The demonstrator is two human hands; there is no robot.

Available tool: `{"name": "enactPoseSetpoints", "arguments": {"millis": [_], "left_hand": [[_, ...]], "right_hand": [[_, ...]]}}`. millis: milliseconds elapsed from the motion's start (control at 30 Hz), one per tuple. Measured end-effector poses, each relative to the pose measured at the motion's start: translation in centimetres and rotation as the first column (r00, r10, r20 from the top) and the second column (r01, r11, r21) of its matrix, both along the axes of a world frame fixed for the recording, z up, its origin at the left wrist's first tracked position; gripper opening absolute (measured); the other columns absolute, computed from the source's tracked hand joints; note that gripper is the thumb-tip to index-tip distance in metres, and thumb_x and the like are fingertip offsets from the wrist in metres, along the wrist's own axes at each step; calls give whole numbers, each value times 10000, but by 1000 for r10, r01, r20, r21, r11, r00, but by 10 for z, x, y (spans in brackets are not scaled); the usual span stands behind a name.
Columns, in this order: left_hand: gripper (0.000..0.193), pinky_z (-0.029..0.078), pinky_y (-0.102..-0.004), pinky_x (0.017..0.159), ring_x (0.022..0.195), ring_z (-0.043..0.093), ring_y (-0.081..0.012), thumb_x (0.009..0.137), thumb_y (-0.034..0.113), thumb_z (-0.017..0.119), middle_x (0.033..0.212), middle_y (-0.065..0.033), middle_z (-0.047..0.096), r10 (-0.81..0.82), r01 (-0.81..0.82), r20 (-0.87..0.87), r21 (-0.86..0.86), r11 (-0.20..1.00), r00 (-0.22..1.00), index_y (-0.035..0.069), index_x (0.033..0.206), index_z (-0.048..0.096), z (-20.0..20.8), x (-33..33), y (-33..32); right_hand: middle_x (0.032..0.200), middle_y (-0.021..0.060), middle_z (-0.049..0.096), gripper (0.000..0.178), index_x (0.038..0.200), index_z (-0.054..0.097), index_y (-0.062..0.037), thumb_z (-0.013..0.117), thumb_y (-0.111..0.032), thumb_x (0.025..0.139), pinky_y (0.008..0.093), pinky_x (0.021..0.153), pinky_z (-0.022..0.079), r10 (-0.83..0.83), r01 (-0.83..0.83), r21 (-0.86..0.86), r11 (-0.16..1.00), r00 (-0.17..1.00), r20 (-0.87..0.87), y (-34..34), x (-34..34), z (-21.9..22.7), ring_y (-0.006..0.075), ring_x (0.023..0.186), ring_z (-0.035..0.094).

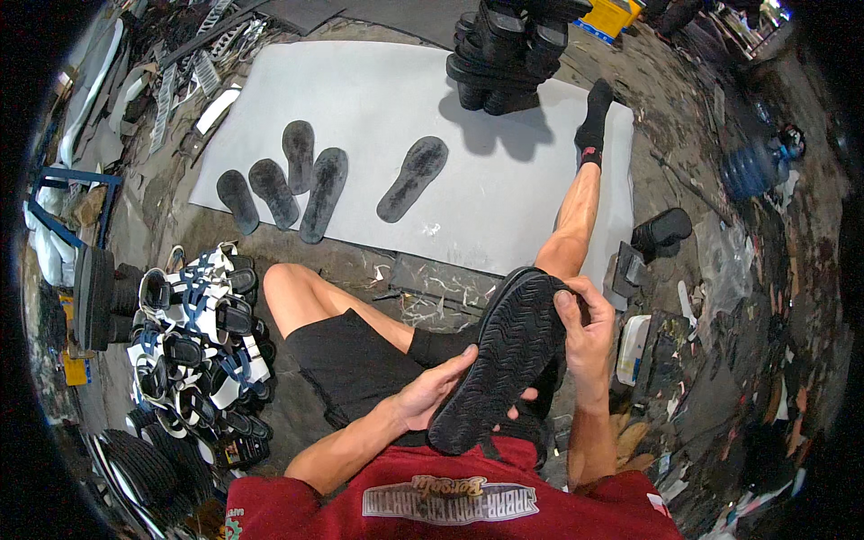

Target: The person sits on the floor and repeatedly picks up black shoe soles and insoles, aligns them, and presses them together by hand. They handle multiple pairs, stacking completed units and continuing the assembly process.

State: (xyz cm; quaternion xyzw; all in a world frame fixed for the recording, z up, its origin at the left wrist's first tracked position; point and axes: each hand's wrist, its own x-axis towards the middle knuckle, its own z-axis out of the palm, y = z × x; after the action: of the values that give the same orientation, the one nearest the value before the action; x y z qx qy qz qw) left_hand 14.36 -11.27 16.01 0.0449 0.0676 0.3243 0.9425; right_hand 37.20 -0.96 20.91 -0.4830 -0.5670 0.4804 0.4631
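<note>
Two hands of mine hold one black sole (pixel 504 355), tilted over my black shorts (pixel 355 364) with its wavy tread facing up. My left hand (pixel 434 394) cradles the lower part from beneath, thumb at the left edge, fingertips showing past the right. My right hand (pixel 589 328) pinches the upper right rim, thumb toward the tread, fingers bent behind; what they touch there I cannot tell. I judge the sole light, springy rather than brittle, its ridges giving good grip. The edges seem the best hold, one hand low and one high, against twisting. Ahead, five grey sole pieces (pixel 414 178) lie on a pale sheet (pixel 360 94).
</note>
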Motion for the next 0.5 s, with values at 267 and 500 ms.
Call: {"name": "enactPoseSetpoints", "arguments": {"millis": [267,500], "left_hand": [[921,608,-385,887,1016,705,-254,1093,767,255,1292,-182,680,-38,35,-25,-86,996,999,-18,1482,542,-8,7,-9],[967,548,-401,861,961,637,-273,1074,803,228,1232,-198,641,-59,57,-28,-81,995,998,-20,1506,495,-10,6,-15]], "right_hand": [[946,35,703,137,1086,764,15,776,-104,1019,301,851,495,0,-4,76,997,999,55,-2,0,16,127,906,627],[949,72,736,136,1062,778,21,806,-89,986,310,862,509,-71,51,97,994,972,223,-4,-8,14,152,907,660]]}}
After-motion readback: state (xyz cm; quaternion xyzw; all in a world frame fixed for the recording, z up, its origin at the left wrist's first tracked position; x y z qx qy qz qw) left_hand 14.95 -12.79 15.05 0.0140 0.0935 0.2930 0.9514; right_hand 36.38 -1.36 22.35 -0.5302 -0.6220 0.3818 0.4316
